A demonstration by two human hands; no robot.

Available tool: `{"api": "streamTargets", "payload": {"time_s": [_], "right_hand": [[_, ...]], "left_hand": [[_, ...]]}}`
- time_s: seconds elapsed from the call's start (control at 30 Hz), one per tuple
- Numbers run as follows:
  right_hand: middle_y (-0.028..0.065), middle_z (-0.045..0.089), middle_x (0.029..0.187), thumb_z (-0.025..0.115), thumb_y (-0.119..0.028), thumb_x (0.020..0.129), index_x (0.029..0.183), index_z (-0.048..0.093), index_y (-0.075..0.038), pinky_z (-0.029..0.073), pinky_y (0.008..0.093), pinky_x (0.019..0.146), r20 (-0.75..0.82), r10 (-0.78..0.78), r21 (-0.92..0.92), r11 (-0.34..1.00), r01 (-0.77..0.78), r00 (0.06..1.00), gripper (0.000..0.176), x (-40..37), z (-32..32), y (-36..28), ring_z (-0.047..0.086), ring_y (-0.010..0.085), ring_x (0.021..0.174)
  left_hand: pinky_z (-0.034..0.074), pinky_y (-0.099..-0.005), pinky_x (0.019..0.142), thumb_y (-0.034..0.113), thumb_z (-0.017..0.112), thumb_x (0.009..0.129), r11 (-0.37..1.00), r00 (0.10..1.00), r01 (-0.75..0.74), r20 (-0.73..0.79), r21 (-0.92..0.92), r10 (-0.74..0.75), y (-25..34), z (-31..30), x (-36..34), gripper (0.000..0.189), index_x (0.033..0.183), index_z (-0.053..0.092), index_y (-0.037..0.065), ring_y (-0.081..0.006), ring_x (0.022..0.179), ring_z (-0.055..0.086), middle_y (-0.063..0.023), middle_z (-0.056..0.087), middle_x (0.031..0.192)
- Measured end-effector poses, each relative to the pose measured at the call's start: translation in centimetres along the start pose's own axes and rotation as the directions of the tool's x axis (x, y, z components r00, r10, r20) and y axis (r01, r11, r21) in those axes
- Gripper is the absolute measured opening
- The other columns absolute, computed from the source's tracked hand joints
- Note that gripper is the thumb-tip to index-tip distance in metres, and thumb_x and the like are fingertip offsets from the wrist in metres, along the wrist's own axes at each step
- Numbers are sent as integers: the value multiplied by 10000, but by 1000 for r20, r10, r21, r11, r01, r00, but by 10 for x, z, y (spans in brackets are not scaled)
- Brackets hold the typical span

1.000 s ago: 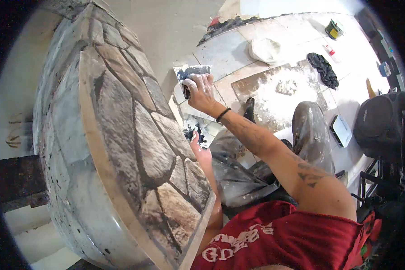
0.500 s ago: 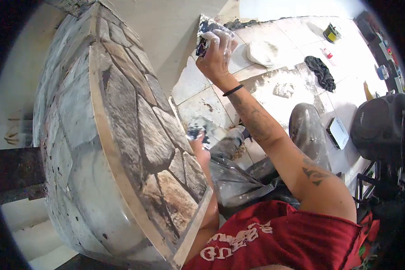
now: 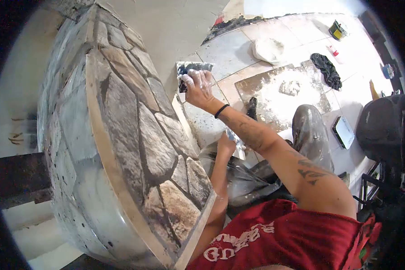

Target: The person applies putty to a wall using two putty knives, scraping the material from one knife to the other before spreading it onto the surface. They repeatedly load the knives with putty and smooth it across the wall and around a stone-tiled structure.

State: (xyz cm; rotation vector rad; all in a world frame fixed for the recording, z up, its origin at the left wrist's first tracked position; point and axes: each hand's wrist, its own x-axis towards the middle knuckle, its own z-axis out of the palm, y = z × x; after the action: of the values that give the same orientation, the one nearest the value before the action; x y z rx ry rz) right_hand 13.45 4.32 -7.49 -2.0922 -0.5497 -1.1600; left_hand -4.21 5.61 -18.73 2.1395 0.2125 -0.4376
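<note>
My right hand (image 3: 199,89), smeared with white paste, grips a wide dark putty spreader (image 3: 187,67). The spreader lies close against the lower edge of the grey plastered wall (image 3: 175,27), beside the stone-patterned counter. Lower down, partly behind my right forearm, my left hand (image 3: 226,146) is closed around a second putty spreader (image 3: 239,147) coated with white paste. Much of that tool is hidden by the forearm. A dark band circles my right wrist.
The stone-patterned counter (image 3: 157,144) fills the left side. On the tiled floor are a white bag (image 3: 268,50), a dusty board (image 3: 256,87) with white material, a black cloth (image 3: 326,71), a small tub (image 3: 337,30) and a white tray (image 3: 343,132). A black chair (image 3: 382,126) stands right.
My right hand has brought its spreader down and left along the wall edge. My left hand with its spreader has shifted right, partly behind my right forearm.
</note>
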Motion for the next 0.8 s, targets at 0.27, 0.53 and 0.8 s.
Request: {"api": "streamTargets", "payload": {"time_s": [0.27,0.53,0.8], "right_hand": [[119,525,994,588,-52,640,986,559,-86,317,460,797,226,25,98,994,-48,974,348,-35,-2,-20,505,294,903],[195,447,1050,580,-57,633,1055,496,-98,304,590,812,-121,73,-94,992,-85,990,432,24,-68,35,427,400,971],[101,478,950,571,-8,589,969,489,-105,305,436,776,-318,-64,-175,984,8,946,401,119,-91,58,452,304,911]], "left_hand": [[431,-435,854,81,582,722,995,999,-45,34,94,42,-7,3,3,485,1173,445,-30,-410,1011,535,-293,561,1046],[391,-435,895,134,541,737,993,987,120,112,-20,-117,10,-3,7,430,1140,475,-1,-424,1060,493,-275,546,1092],[390,-444,897,136,527,725,997,993,66,96,-36,-63,2,1,10,432,1129,481,-8,-426,1036,504,-270,549,1083]]}}
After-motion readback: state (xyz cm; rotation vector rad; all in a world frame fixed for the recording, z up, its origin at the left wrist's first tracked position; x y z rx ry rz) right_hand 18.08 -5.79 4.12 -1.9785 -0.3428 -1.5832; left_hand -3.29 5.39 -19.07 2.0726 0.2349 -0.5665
